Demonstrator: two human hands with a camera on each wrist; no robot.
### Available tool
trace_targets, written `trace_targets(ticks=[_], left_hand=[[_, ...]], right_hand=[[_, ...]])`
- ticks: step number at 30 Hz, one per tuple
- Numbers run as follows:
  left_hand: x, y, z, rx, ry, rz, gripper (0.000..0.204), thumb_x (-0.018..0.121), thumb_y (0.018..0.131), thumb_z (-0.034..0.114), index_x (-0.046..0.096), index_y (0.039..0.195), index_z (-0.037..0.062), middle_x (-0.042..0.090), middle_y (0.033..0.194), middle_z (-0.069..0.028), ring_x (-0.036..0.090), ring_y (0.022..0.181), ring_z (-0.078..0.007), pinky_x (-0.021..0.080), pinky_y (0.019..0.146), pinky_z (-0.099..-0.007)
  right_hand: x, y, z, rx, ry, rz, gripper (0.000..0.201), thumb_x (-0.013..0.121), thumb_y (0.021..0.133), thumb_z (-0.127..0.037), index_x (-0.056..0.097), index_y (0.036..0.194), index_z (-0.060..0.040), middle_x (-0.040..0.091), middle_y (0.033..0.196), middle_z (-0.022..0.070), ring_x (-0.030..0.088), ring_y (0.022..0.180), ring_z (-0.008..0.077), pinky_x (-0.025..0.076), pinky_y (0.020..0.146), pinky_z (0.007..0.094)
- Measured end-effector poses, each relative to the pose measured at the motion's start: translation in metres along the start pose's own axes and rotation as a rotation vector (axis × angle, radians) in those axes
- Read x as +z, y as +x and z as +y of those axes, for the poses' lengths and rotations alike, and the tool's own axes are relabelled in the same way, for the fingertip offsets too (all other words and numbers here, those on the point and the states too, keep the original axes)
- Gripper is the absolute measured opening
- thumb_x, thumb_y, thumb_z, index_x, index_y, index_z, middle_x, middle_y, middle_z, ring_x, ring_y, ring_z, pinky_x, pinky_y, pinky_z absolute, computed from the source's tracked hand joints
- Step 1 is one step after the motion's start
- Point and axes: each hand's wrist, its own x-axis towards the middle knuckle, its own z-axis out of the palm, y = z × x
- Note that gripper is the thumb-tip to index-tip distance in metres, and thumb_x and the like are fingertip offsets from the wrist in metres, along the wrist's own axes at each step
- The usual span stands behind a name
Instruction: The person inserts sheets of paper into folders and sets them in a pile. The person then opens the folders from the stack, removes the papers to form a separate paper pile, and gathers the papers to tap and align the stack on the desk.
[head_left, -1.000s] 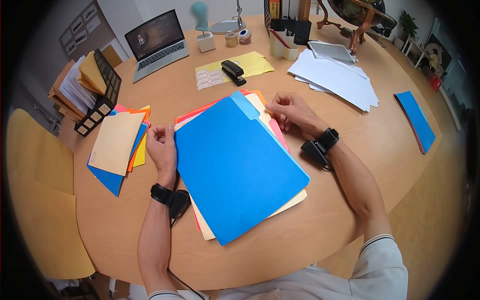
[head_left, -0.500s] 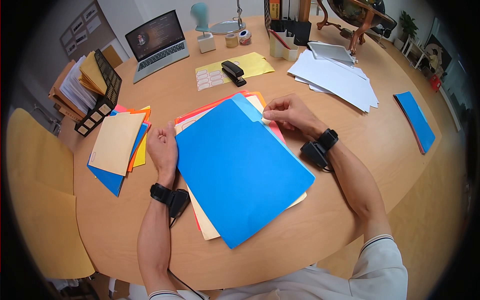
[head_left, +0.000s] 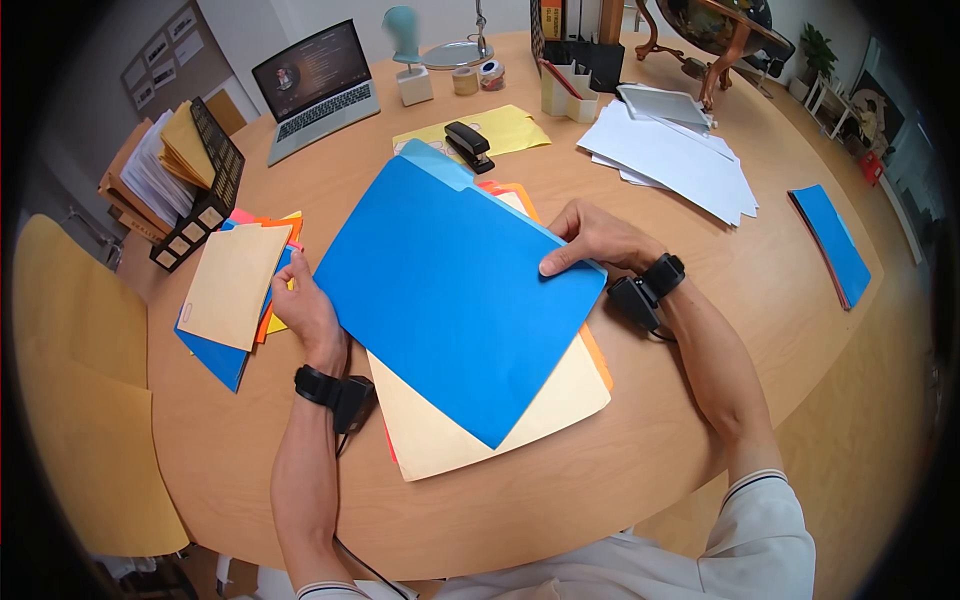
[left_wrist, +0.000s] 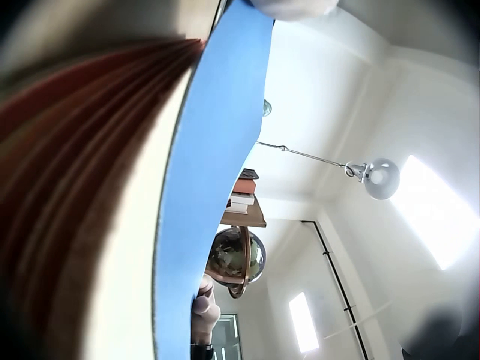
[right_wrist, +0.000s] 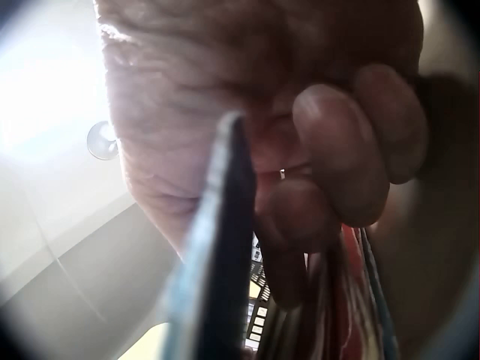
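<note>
While my right hand (head_left: 605,240) pinches the blue folder (head_left: 440,270) over the folder pile (head_left: 430,435), likely lifting step; next needs steady grip, level folder. Left hand (head_left: 308,312) by its edge, grip unclear.

Blurred reddish layers (left_wrist: 90,157) and a pale edge (left_wrist: 139,217) are seen left of a blue folder (left_wrist: 217,127), by which the right hand (left_wrist: 204,316) is partly hidden. To the right, a globe (left_wrist: 231,255), books (left_wrist: 242,195) and a lamp (left_wrist: 379,178) are shown.
</note>
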Motion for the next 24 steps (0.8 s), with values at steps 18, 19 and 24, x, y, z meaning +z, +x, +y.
trace_targets(ticks=[18,19,24], left_hand=[[0.011,-0.034,0.016,0.329,-0.186,-0.615,0.029,0.064,0.103,0.025,0.070,0.096,-0.0027,0.059,0.071,0.0040,0.047,0.062,-0.0039,0.038,0.055,-0.0243],[0.008,-0.032,0.018,0.306,-0.136,-0.576,0.030,0.062,0.104,0.025,0.068,0.093,-0.0030,0.059,0.072,0.0033,0.047,0.064,-0.0047,0.040,0.057,-0.0254],[0.005,-0.004,-0.004,0.197,-0.236,-0.298,0.034,0.054,0.108,0.029,0.061,0.090,0.0008,0.057,0.081,0.0026,0.048,0.076,-0.0050,0.040,0.066,-0.0254]], right_hand=[[0.007,0.012,0.022,-0.097,0.385,0.357,0.036,0.063,0.102,-0.034,0.069,0.111,0.0004,0.068,0.086,0.0012,0.061,0.071,0.0063,0.050,0.064,0.0232],[0.009,0.016,0.025,-0.114,0.431,0.384,0.037,0.059,0.104,-0.035,0.067,0.110,0.0010,0.066,0.084,0.0005,0.058,0.068,0.0057,0.048,0.058,0.0230],[0.013,0.010,0.006,-0.064,0.410,0.310,0.039,0.053,0.106,-0.038,0.065,0.112,-0.0017,0.057,0.077,-0.0027,0.050,0.057,0.0024,0.039,0.044,0.0207]])
